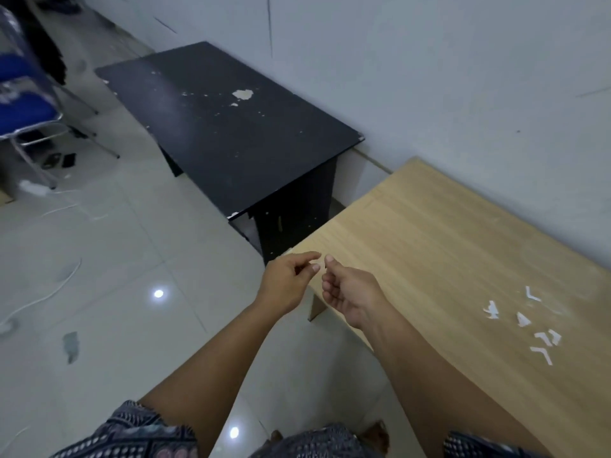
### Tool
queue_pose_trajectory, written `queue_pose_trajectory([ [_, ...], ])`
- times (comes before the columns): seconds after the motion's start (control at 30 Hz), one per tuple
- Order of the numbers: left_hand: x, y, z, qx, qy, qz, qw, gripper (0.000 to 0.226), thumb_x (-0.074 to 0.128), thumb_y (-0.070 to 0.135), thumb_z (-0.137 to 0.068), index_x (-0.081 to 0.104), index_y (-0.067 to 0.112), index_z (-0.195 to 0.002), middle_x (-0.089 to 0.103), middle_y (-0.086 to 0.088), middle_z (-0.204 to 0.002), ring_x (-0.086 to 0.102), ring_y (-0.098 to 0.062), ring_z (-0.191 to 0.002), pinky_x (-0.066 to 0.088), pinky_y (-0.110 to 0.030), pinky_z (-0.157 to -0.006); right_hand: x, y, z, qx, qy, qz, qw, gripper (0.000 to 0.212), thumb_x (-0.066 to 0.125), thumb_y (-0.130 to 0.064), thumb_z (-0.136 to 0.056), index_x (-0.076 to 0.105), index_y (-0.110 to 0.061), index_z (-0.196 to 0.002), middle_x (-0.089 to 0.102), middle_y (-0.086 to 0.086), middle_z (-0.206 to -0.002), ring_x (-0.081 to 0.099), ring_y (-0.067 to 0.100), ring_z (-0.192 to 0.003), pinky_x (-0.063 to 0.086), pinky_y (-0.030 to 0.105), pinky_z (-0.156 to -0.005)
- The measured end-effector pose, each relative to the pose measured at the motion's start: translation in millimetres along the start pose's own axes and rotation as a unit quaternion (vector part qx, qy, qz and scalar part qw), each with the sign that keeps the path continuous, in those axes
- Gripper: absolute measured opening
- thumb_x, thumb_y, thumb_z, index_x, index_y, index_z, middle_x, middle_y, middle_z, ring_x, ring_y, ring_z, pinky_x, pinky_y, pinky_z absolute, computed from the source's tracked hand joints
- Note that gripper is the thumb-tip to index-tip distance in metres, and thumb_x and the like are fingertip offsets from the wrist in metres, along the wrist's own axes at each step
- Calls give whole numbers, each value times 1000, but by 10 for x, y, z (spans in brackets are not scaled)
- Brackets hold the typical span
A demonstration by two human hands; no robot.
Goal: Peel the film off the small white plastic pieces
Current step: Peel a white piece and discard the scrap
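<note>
Light wood-grain tabletop [446, 252] is the reference here. Small white angular plastic pieces [529, 322] lie in a loose cluster on it, toward its right side and well apart from both hands. Left hand [287, 280] and right hand [350, 292] meet at the table's near-left corner, fingertips close to each other. Left thumb and forefinger are drawn together as if pinching; right fingers are curled with the thumb up. Something tiny and pale may sit between the fingertips, too small and blurred to confirm, so I cannot tell what either hand has hold of. Beyond the table's far-left end stands a black chipped low desk [228, 127] against the grey wall. Left of the table: glossy pale floor tiles [115, 292], a blue-seated chrome chair [23, 107] further off.
</note>
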State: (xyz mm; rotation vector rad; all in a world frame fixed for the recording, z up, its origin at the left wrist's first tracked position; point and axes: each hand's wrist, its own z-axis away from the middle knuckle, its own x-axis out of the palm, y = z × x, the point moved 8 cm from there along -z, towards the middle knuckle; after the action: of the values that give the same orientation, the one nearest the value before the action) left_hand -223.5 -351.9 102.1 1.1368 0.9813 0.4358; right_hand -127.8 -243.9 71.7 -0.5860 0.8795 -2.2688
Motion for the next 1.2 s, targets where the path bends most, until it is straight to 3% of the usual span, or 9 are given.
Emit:
queue_pose_trajectory([
  [0.23,-871,-494,261,-63,100,36,992,19,65,21,-92,74,21,-109,73,5,-92,66,-6,-83,51,-17,-75,860,93,37,-104,-35,205,973,27,67,-39,-91,70,-12,-94,68,5,-81,61,16,-71,52,26,-64],
  [0.37,-1419,-883,394,-120,168,70,976,11,66,23,-91,74,26,-98,72,1,-81,67,-15,-78,54,-26,-73,1371,39,37,-269,-17,415,869,33,62,-44,-93,63,-19,-114,63,-6,-96,58,8,-87,44,18,-67],
  [0.5,-1862,-1248,466,-175,230,108,951,11,67,25,-91,74,22,-98,72,0,-80,67,-15,-76,55,-27,-72,1834,34,-84,-339,-20,542,769,52,58,-46,-94,50,-21,-139,51,3,-136,46,20,-124,43,31,-94],
  [0.67,-2319,-1576,363,-223,277,137,924,8,67,19,-90,73,18,-94,71,-1,-80,67,-13,-73,55,-27,-71,2389,-28,-339,-375,-64,589,712,58,53,-47,-96,42,-18,-146,40,6,-149,28,23,-139,33,37,-111],
  [0.93,-3101,-1885,-262,-257,332,155,894,7,66,17,-90,73,18,-92,70,0,-79,68,-15,-72,55,-32,-73,3344,-311,-1036,-399,-103,623,665,58,52,-49,-96,44,-17,-144,42,8,-148,31,27,-137,34,43,-113],
  [1.07,-3473,-1927,-672,-271,350,146,884,9,64,16,-91,72,17,-93,68,1,-80,66,-13,-70,49,-25,-59,3789,-590,-1372,-400,-114,642,644,58,48,-51,-98,41,-19,-146,38,8,-152,28,28,-140,30,45,-114],
  [1.2,-3800,-1975,-1130,-277,371,147,874,9,63,16,-91,72,17,-93,68,2,-80,65,-12,-69,44,-21,-57,4265,-833,-1756,-403,-134,653,628,59,46,-52,-98,40,-19,-147,34,10,-154,24,30,-143,27,46,-117],
])
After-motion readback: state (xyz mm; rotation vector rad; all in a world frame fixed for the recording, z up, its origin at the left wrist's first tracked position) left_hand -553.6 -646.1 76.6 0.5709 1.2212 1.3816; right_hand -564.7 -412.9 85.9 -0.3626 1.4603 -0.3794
